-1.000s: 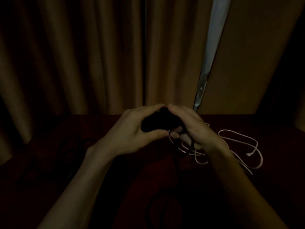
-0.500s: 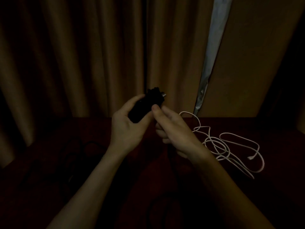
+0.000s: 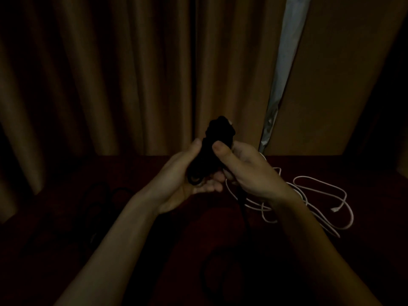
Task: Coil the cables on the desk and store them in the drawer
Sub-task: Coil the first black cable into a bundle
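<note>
Your left hand cups the black cable from below, thumb and fingers curled round the bundle. Your right hand grips it too, thumb pressed on the front, fingers wrapped behind. The bundle is held above the desk, in front of the curtain. One black strand hangs from it toward the desk. The white cable lies loose and tangled on the desk, partly behind your right wrist. Dark cables lie on the desk's left, too dim to make out.
</note>
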`<state>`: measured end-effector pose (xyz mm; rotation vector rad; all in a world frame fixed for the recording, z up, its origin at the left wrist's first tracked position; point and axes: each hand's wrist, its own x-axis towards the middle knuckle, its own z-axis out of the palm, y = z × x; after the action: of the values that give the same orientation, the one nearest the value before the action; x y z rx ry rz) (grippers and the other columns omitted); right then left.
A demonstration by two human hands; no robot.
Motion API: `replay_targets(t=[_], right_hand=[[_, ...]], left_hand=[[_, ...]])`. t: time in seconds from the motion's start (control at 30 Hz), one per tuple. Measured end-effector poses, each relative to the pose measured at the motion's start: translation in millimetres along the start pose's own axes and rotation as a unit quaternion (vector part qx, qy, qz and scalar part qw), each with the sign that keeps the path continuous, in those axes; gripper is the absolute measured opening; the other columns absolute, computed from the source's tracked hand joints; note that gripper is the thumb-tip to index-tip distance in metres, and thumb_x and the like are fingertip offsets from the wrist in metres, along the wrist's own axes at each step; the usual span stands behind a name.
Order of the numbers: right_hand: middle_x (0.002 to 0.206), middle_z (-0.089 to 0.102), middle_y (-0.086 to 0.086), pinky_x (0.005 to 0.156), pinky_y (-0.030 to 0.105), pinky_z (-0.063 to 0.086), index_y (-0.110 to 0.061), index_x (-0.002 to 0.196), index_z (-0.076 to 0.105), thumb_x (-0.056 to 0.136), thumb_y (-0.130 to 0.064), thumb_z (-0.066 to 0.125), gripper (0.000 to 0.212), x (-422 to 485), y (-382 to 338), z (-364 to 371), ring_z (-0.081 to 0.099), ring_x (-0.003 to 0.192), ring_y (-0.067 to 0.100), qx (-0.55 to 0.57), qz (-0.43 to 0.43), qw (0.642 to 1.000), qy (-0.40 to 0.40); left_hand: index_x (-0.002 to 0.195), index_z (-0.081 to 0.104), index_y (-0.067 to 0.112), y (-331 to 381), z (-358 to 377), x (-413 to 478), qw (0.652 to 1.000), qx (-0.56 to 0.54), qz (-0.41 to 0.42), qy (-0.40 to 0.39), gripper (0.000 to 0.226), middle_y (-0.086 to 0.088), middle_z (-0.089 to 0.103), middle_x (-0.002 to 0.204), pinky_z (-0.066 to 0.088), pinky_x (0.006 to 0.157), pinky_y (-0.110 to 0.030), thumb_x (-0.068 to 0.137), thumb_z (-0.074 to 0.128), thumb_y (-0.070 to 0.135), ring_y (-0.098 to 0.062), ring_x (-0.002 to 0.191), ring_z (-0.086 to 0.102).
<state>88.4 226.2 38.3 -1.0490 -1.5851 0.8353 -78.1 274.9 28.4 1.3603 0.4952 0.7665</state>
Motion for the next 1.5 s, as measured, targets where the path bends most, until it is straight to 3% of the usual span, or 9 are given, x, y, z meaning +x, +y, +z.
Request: replay_targets(t=[0.23, 0.37, 0.5, 0.67, 0.8, 0.9, 1.07, 1.23, 1.5], right_hand=[[0.08, 0.068, 0.001, 0.063, 0.025, 0.048, -0.005, 0.122, 0.058, 0.104, -0.028, 0.052, 0.03, 2.8, 7.4, -3.6, 0.06, 0.069, 0.012, -0.002, 0.025, 1.0, 0.009], [0.091, 0.07, -0.001, 0.06, 0.018, 0.049, -0.016, 0.117, 0.064, 0.099, -0.027, 0.061, 0.022, 2.3, 9.8, -9.5, 0.064, 0.076, 0.007, 0.042, 0.075, 0.996, 0.022], [0.088, 0.073, -0.015, 0.066, 0.021, 0.052, -0.022, 0.116, 0.064, 0.098, -0.027, 0.062, 0.02, -1.1, 7.7, -10.4, 0.067, 0.08, 0.0, 0.08, 0.093, 0.992, -0.013], [0.088, 0.074, 0.006, 0.058, 0.013, 0.045, -0.019, 0.129, 0.061, 0.098, -0.028, 0.065, 0.032, -8.5, -1.5, -26.5, 0.067, 0.069, 0.009, -0.067, 0.099, 0.987, -0.102], [0.071, 0.068, -0.015, 0.065, 0.01, 0.043, -0.01, 0.104, 0.074, 0.101, -0.015, 0.06, 0.015, -12.3, -6.9, -41.6, 0.06, 0.066, -0.004, -0.127, 0.002, 0.989, -0.08], [0.086, 0.074, -0.01, 0.078, 0.017, 0.05, -0.016, 0.097, 0.075, 0.098, -0.014, 0.064, 0.011, -8.7, -0.6, -46.7, 0.068, 0.085, 0.001, -0.131, -0.044, 0.99, -0.02], [0.08, 0.072, -0.01, 0.073, 0.014, 0.049, -0.011, 0.092, 0.071, 0.089, -0.011, 0.072, 0.003, -5.4, 27.8, -54.3, 0.066, 0.079, 0.002, -0.061, -0.048, 0.995, 0.057], [0.072, 0.068, 0.003, 0.058, 0.021, 0.054, -0.014, 0.077, 0.072, 0.095, -0.02, 0.059, 0.023, -0.8, 38.9, -28.9, 0.065, 0.064, 0.01, 0.211, 0.042, 0.976, 0.029], [0.061, 0.051, -0.005, 0.045, 0.02, 0.015, -0.014, 0.089, 0.056, 0.109, -0.009, 0.039, 0.027, 13.3, 49.8, 4.0, 0.028, 0.04, 0.001, 0.217, 0.125, 0.961, 0.115]], left_hand=[[0.119, 0.07, 0.012, -10.0, 0.5, 7.8, 0.993, -0.031, 0.093, 0.072, 0.036, -0.008, 0.074, 0.101, 0.057, 0.073, -0.023, 0.092, 0.061, 0.034, -0.018, 0.085, 0.07], [0.129, 0.065, 0.018, -19.2, 1.8, 11.0, 0.951, 0.13, 0.237, 0.148, 0.037, 0.003, 0.073, 0.118, 0.055, 0.089, -0.024, 0.093, 0.068, 0.02, -0.01, 0.112, 0.068], [0.133, 0.06, 0.017, -21.8, 2.1, 10.5, 0.897, 0.256, 0.309, 0.185, 0.043, 0.008, 0.069, 0.117, 0.05, 0.087, -0.014, 0.091, 0.071, 0.02, -0.001, 0.108, 0.067], [0.131, 0.06, 0.024, -21.4, -7.5, 10.8, 0.882, 0.309, 0.293, 0.201, 0.045, 0.014, 0.067, 0.117, 0.049, 0.085, -0.012, 0.09, 0.076, 0.015, -0.001, 0.109, 0.064], [0.127, 0.064, 0.034, -21.4, -24.7, 10.5, 0.868, 0.414, 0.212, 0.175, 0.045, 0.014, 0.066, 0.118, 0.051, 0.091, -0.023, 0.086, 0.08, 0.027, 0.0, 0.11, 0.061], [0.126, 0.067, 0.026, -21.3, -20.7, 8.5, 0.909, 0.376, 0.171, 0.055, 0.045, 0.009, 0.072, 0.115, 0.055, 0.093, -0.032, 0.085, 0.082, 0.016, -0.009, 0.108, 0.068], [0.125, 0.067, 0.021, -14.5, -9.6, 1.6, 0.944, 0.301, 0.115, -0.076, 0.048, -0.004, 0.074, 0.115, 0.058, 0.087, -0.028, 0.081, 0.08, 0.008, -0.02, 0.104, 0.072], [0.121, 0.068, 0.014, -11.9, -5.0, -0.1, 0.965, 0.214, 0.144, -0.053, 0.046, -0.008, 0.075, 0.108, 0.057, 0.085, -0.029, 0.078, 0.083, 0.011, -0.019, 0.098, 0.073], [0.121, 0.068, 0.015, -21.1, -10.8, 12.4, 0.957, 0.171, 0.203, 0.12, 0.043, -0.005, 0.073, 0.114, 0.059, 0.082, -0.035, 0.082, 0.083, 0.023, -0.027, 0.101, 0.073]])
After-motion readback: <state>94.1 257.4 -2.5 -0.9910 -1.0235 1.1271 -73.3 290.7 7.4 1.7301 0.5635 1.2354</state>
